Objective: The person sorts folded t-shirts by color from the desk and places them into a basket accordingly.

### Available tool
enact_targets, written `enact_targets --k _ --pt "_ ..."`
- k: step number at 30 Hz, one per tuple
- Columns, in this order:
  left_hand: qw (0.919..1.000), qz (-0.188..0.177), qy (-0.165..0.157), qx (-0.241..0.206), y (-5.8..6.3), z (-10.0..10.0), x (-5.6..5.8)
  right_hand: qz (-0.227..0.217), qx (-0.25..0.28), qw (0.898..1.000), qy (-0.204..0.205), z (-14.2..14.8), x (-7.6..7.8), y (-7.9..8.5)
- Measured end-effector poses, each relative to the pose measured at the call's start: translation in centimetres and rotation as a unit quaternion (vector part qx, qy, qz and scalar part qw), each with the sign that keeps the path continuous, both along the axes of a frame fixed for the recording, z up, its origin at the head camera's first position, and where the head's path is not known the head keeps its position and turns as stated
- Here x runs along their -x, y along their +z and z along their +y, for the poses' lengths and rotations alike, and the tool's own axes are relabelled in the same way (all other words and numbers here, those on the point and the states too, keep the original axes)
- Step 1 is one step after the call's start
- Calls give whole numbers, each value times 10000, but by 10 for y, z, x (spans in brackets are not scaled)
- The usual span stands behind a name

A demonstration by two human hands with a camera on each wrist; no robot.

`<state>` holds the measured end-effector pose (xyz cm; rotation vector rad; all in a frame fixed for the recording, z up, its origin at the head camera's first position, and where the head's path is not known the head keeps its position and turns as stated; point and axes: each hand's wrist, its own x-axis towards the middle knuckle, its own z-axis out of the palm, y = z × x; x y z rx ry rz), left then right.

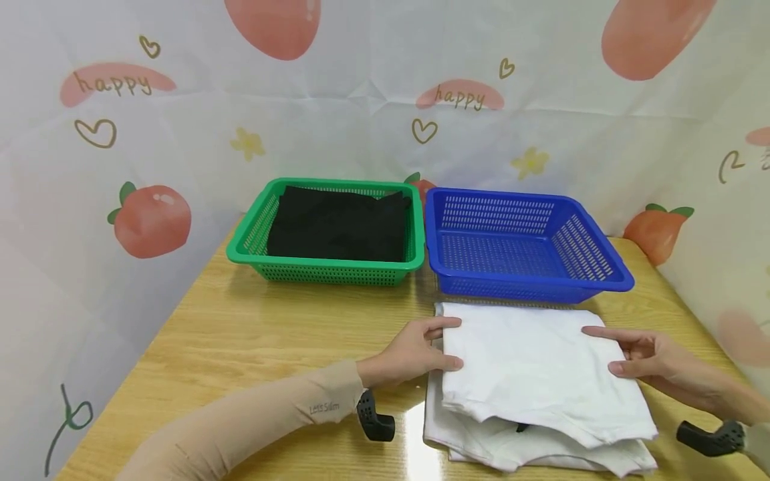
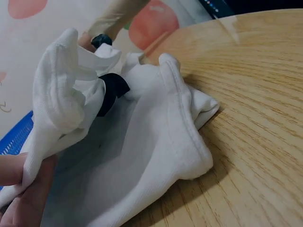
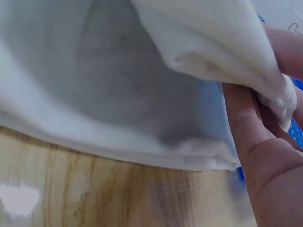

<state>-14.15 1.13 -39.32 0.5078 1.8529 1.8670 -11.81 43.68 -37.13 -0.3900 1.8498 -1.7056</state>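
Observation:
A folded white shirt (image 1: 529,361) lies at the front right of the wooden table (image 1: 289,321), its upper layer raised off the layers under it. My left hand (image 1: 415,351) pinches the upper layer's left side, forefinger and thumb apart along the edge. On the opposite side my right hand (image 1: 656,357) grips the fabric, its thumb on top. Up close in the left wrist view, the cloth bends between thumb and fingers, and a black label (image 2: 112,92) shows inside the neck opening. The right wrist view shows fingers (image 3: 244,113) under the lifted fold.
Just behind the shirt stands a blue basket (image 1: 529,288) with slotted sides. To its left, a green basket (image 1: 325,272) holds folded black cloth (image 1: 339,224). A printed white curtain (image 1: 337,120) hangs behind the table and along its sides.

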Motion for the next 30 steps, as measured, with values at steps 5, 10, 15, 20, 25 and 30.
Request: enact_targets --k 5,10,15,20,25,30 --pt "9999 109 -86 95 7 -8 -2 119 -107 9999 -63 -5 0 7" --pt "9997 189 -119 37 12 -16 -2 494 -339 9981 -109 -11 2 16" --pt "9994 227 -163 -201 21 -21 -1 861 -278 9959 -24 -15 7 30" --pt "9982 375 -206 -427 29 -23 -2 975 -389 9945 -6 -14 8 47" --pt "9949 487 -316 -827 39 -24 -1 1137 -1248 9851 -333 -16 4 70" --pt "9899 943 -214 -1039 54 -25 9 1419 -1046 9828 -550 -20 10 85"
